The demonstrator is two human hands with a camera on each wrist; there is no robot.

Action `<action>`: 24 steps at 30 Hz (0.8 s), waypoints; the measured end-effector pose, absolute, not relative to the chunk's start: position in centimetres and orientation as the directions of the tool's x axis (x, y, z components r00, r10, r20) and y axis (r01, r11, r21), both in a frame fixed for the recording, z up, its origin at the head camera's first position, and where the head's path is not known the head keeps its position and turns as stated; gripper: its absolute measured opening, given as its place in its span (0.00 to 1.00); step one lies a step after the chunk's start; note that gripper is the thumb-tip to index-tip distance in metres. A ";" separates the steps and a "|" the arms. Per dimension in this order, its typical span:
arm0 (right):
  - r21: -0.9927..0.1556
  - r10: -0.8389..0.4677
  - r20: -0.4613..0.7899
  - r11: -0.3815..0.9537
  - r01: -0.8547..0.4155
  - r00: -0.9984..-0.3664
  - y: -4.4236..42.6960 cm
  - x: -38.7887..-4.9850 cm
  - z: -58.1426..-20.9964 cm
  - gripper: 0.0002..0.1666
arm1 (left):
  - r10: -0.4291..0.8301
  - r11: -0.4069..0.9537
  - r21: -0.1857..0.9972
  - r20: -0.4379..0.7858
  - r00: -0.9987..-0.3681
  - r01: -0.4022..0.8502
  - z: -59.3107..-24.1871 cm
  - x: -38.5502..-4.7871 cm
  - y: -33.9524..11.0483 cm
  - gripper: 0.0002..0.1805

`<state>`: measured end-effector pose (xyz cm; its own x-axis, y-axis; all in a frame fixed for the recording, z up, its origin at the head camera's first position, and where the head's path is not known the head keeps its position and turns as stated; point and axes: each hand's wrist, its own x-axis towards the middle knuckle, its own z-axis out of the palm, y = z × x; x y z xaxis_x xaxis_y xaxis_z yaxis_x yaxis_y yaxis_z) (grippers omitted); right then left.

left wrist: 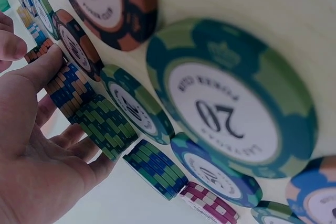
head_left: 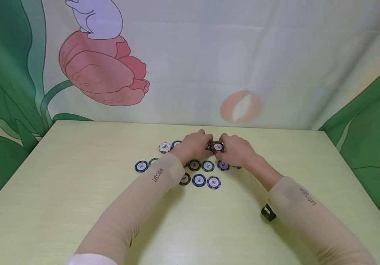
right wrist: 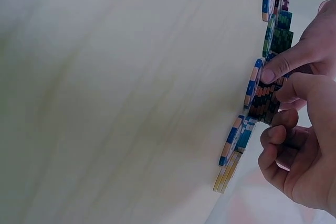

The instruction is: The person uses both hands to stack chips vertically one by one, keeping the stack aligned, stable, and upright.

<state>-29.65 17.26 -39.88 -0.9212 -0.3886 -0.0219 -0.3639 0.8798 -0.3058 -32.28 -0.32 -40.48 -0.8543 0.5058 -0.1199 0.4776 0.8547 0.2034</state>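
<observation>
Right hand: The right hand (head_left: pixel 237 149) pinches the side of a stack of round black and orange-brown poker chips (head_left: pixel 218 147); its other fingers are curled up.
Left hand: The left hand (head_left: pixel 195 144) grasps a stack of round blue and orange chips (left wrist: pixel 71 90), with the thumb in front and fingers behind.
Black stack: It sits in the back row, just beside the blue and orange one.
Back row, toward 9 o'clock: Past the left hand is a stack of round pink and white chips (head_left: pixel 164 148), with 500 on top.
Back row, right wrist view: Toward 7 o'clock from the black stack are a light blue and white stack (right wrist: pixel 245 135) and a yellow stack (right wrist: pixel 227 173).
Flat chips: From the black stack, a round green chip marked 20 (head_left: pixel 208 166) lies toward 7 o'clock, and a round blue and tan chip marked 10 (head_left: pixel 214 182) toward 6.
Table: It is a flat, pale yellow table (head_left: pixel 60 184).
Arms: Both wear beige cloth sleeves (head_left: pixel 137 206).
</observation>
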 end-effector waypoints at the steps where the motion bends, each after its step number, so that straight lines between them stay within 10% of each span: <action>1: -0.302 -0.391 -0.017 0.879 -0.368 -0.920 17.2 -29.6 -39.9 0.24 | 0.506 0.855 0.202 -0.120 -0.854 0.478 -40.5 -32.3 -0.3 0.22; 24: -0.279 -0.383 -0.018 0.889 -0.364 -0.923 17.5 -29.9 -40.3 0.27 | 0.508 0.855 0.198 -0.127 -0.852 0.480 -40.4 -32.2 -0.4 0.24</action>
